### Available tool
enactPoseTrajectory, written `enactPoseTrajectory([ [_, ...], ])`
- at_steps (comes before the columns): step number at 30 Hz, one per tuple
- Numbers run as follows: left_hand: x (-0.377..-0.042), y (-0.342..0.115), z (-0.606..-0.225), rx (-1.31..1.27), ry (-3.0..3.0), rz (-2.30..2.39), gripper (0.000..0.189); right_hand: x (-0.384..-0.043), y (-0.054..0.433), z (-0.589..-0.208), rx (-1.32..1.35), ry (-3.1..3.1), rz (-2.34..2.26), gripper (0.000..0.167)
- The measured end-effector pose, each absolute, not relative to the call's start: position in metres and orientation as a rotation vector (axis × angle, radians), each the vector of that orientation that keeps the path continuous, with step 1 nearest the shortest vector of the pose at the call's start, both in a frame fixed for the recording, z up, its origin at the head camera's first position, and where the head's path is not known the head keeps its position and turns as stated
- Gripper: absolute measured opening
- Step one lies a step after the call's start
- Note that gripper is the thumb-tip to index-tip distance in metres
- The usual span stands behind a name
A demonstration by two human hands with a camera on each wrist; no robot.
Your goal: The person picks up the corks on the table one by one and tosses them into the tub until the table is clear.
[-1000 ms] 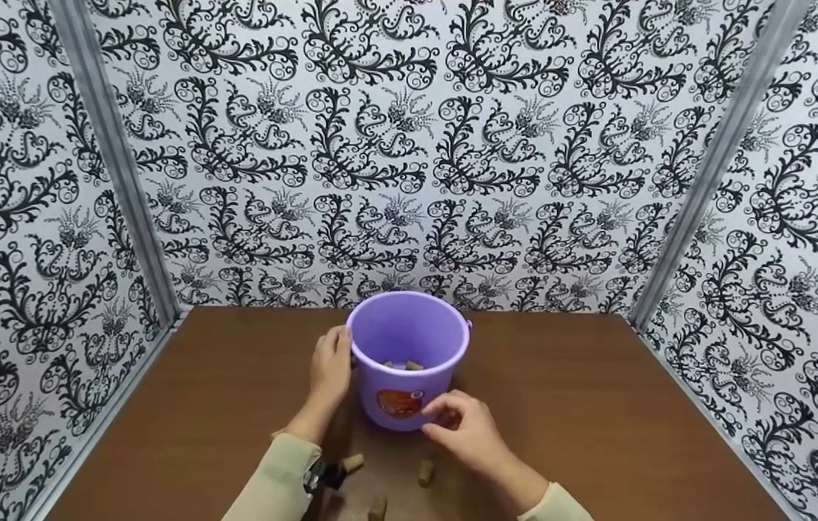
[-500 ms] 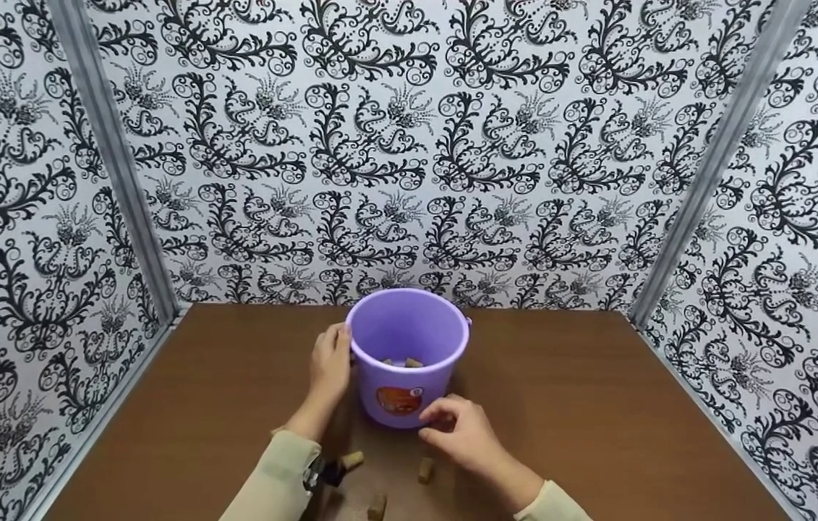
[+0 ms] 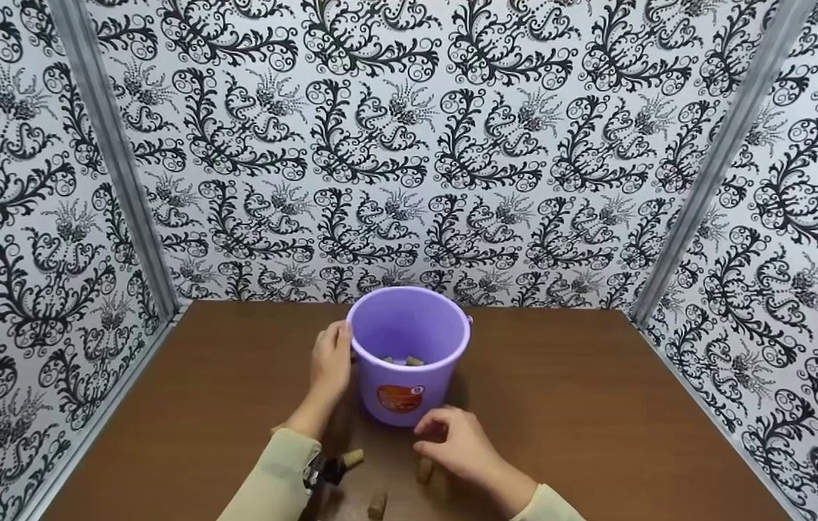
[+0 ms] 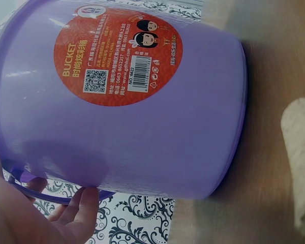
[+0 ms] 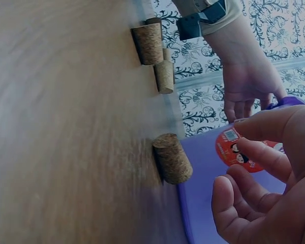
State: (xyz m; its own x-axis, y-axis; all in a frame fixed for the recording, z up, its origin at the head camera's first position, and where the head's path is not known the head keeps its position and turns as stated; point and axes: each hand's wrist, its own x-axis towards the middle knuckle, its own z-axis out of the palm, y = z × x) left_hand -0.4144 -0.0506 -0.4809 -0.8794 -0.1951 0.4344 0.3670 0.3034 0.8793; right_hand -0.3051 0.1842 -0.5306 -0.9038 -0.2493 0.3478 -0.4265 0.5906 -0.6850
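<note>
A purple bucket [image 3: 441,380] with a red label stands upright on the table. My left hand [image 3: 331,365] grips its left side at the rim, the fingers showing beside the bucket's handle in the left wrist view. In front of the bucket, my right hand [image 3: 463,445] hovers low with bent fingers, its thumb apart and nothing between. Just below those fingertips a cork stopper [image 3: 424,472] stands on the table; the right wrist view shows the same cork [image 5: 174,160] apart from the fingers. Inside the bucket, a few corks [image 3: 414,361] lie on the bottom.
Another cork [image 3: 354,458] lies by the black device on my left wrist, and one more cork [image 3: 377,504] is near the table's front. The brown table [image 3: 582,405] ends at a patterned wall [image 3: 488,145] behind the bucket, with side walls left and right.
My right hand has come down slightly and to the left, closer over the nearby cork. The left hand keeps its place on the bucket.
</note>
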Motion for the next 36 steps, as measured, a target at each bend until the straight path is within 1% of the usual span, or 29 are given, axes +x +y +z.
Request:
enactPoseTrajectory([
  [19,-0.415,-0.050,-0.479,-0.160,-2.124,-1.558,0.032,-0.304,0.183,-0.542,0.513,-2.724,1.157,0.017],
  [36,-0.415,-0.050,-0.482,-0.143,-2.128,-1.565,0.032,-0.299,0.181,-0.543,0.608,-2.820,1.149,0.021],
])
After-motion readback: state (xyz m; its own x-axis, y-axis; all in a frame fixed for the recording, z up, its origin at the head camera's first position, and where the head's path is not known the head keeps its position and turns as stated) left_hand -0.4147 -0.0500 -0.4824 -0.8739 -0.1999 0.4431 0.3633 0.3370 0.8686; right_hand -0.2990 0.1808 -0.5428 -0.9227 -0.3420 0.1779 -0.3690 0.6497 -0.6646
